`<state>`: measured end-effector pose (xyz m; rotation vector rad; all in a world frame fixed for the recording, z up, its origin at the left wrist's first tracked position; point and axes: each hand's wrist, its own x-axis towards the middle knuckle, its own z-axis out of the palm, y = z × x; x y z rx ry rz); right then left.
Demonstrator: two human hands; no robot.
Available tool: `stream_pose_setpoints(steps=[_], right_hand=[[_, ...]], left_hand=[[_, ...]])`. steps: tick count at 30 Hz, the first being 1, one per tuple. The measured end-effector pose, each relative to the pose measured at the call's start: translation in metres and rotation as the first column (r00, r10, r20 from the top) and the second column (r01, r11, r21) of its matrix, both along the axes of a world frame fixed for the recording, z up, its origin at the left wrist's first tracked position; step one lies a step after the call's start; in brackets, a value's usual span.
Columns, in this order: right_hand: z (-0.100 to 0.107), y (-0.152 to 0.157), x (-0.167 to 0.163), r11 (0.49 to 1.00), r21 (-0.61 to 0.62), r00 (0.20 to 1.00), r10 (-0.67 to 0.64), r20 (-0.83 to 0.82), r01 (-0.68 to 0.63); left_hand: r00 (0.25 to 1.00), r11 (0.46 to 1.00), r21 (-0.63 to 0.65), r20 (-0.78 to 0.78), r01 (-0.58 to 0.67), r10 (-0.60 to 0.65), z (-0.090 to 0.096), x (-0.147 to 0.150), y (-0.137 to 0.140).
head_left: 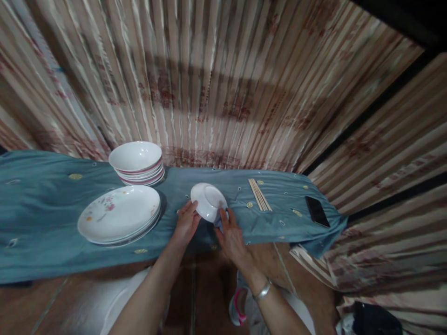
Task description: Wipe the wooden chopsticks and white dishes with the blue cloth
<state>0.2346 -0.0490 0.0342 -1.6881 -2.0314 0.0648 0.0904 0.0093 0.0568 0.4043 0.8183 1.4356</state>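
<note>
White ceramic forms the bowl, held to the right of the plates, above the front part of the cloth. It is tilted with its foot ring turned upward, so the underside shows and the interior is hidden. Both hands grip it, one on each side; this opposed hold probably steadies the smooth wall at that tilt.

Left hand: gripping the bowl on the side nearer the plates. The thumb presses the outer wall; the other fingers pass beneath the rim, apparently as support. The wrist is nearly straight.

Right hand: gripping the bowl on the side farther from the plates. The back of the hand faces up, fingers reach forward onto the outer wall, and the thumb lies below. Bluish material shows under these fingers; whether it is a separate piece cannot be told. The wrist carries a bracelet. Both forearms slope forward and converge.

The bowl stack stands just behind the plates, nested upright, presumably for compactness. The plates are piled face up, likely for a low, stable base. The chopsticks lie side by side, well right of the plates, seemingly grouped as a set. The phone rests flat, farther right of the plates. The curtain hangs behind the plates.
</note>
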Motion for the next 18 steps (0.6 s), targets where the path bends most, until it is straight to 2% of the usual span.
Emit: stream_pose_setpoints(steps=[4, 7, 12, 18], right_hand=[[0.013, 0.005, -0.001, 0.992, -0.072, 0.982, -0.095, 0.162, 0.108], [0.014, 0.009, -0.002, 0.985, -0.068, 0.966, -0.141, 0.218, 0.159], [0.006, 0.017, -0.001, 0.983, -0.032, 0.957, -0.168, 0.238, 0.18], [0.007, 0.026, 0.004, 0.98, 0.022, 0.962, -0.201, 0.186, 0.2]], left_hand=[[0.999, 1.0, 0.007, 0.041, 0.003, -0.003, 0.002, 0.011, -0.003], [0.997, 1.0, 0.012, 0.077, 0.009, -0.01, 0.005, 0.017, -0.005], [0.99, 0.999, 0.02, 0.137, 0.033, -0.035, 0.012, 0.028, -0.009], [0.978, 0.988, 0.14, 0.19, 0.063, -0.089, 0.022, 0.04, -0.012]])
